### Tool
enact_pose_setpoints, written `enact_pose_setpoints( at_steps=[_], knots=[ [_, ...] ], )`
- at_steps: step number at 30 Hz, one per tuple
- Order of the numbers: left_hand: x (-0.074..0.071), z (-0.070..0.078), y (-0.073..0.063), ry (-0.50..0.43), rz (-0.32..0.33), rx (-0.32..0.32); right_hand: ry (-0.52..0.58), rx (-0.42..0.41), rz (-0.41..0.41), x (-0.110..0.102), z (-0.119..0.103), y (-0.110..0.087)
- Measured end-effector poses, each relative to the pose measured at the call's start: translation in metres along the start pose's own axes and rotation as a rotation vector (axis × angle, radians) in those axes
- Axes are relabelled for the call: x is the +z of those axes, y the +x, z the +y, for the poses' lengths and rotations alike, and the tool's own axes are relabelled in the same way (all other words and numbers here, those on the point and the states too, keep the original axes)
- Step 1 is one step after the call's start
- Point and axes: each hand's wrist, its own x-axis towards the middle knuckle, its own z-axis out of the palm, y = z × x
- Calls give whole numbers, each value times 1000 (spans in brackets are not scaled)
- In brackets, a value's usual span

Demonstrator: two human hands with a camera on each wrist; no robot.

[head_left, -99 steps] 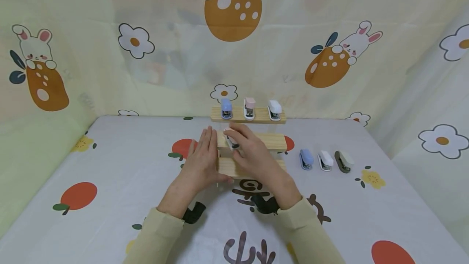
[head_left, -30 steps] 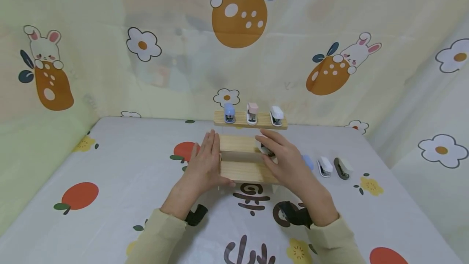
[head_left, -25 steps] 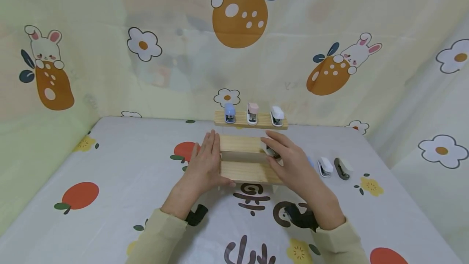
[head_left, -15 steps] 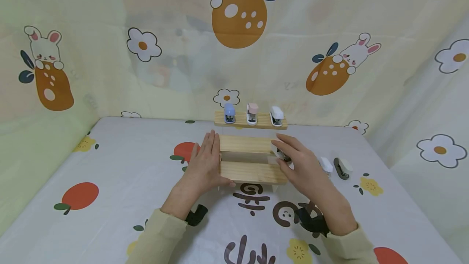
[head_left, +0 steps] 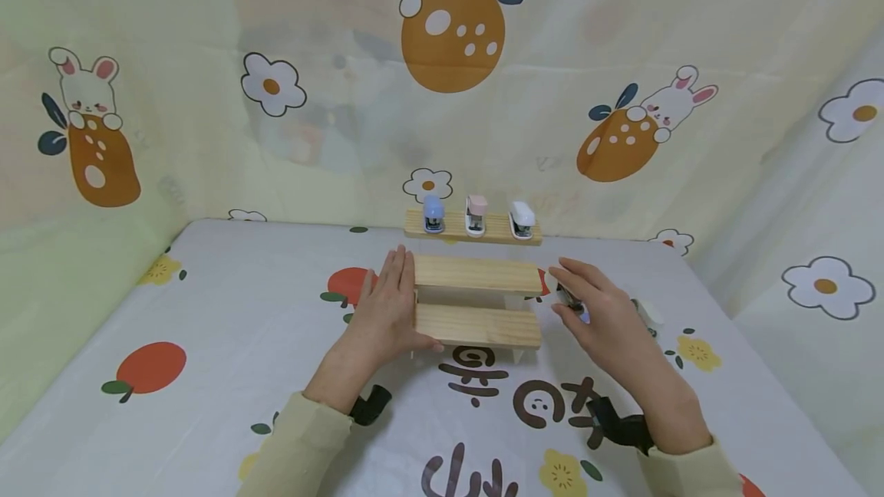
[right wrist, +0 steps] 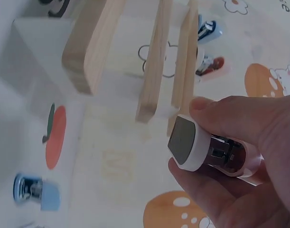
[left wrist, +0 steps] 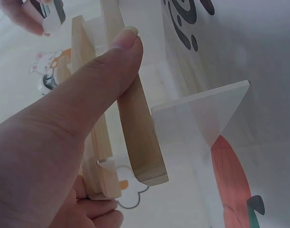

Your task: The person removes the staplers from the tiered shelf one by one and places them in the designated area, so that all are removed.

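My left hand (head_left: 387,305) lies with straight fingers along the left end of a stepped wooden shelf (head_left: 476,274). Its thumb (left wrist: 121,52) presses the front edge of the lower board in the left wrist view. To the right of the shelf, my right hand (head_left: 615,320) pinches a mini stapler (right wrist: 230,154) between thumb and fingers. That stapler has a white base with a grey underside and a pinkish top. On the rearmost board stand a blue stapler (head_left: 433,213), a pink stapler (head_left: 476,213) and a white stapler (head_left: 522,219).
A light-topped grey stapler (head_left: 649,313) lies on the table at right, partly behind my right hand. The blue table stapler (right wrist: 47,194) shows in the right wrist view. Pale see-through supports (left wrist: 197,111) carry the boards. A printed curtain (head_left: 331,152) backs the table.
My right hand has moved the stapler from the left end of the middle board rightward, off past the shelf's right end. My left hand has stayed against the shelf.
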Motion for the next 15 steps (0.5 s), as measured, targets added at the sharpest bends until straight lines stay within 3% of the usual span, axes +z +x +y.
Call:
enact_pose_setpoints(
  at_steps=[10,15],
  knots=[
    [0,0,0,-1,-2,-4,-4,57,-31,-6,14,-10],
    [0,0,-1,-6,4,0,-10,143,-113,-8,15,-13]
  ],
)
